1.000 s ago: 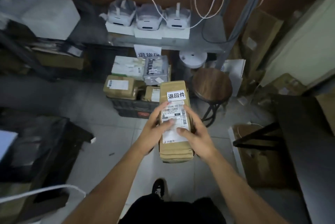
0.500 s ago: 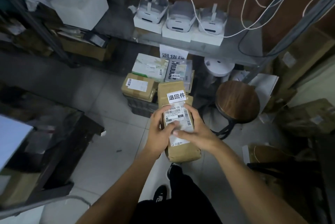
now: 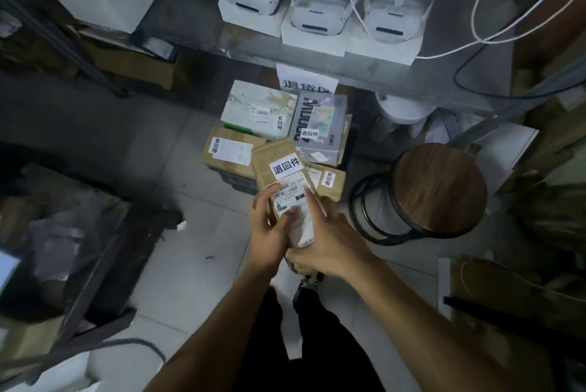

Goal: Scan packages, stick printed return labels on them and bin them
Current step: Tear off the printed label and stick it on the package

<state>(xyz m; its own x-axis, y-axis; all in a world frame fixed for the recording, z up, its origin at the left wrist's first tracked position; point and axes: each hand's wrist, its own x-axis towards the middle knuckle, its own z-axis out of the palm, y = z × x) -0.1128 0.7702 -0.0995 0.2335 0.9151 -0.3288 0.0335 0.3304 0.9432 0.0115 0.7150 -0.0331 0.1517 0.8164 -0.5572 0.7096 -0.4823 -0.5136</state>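
A dark crate with plastic-wrapped goods stands on the floor at the left. At centre, the left hand grips the left edge of a brown padded package, thumb laid over its shipping label. A white return label sits above that. The right hand curls round the package's right edge, fingers pressing the shipping label. The package hangs just above labelled parcels stacked in a bin under the shelf. A round wooden stool stands to the right.
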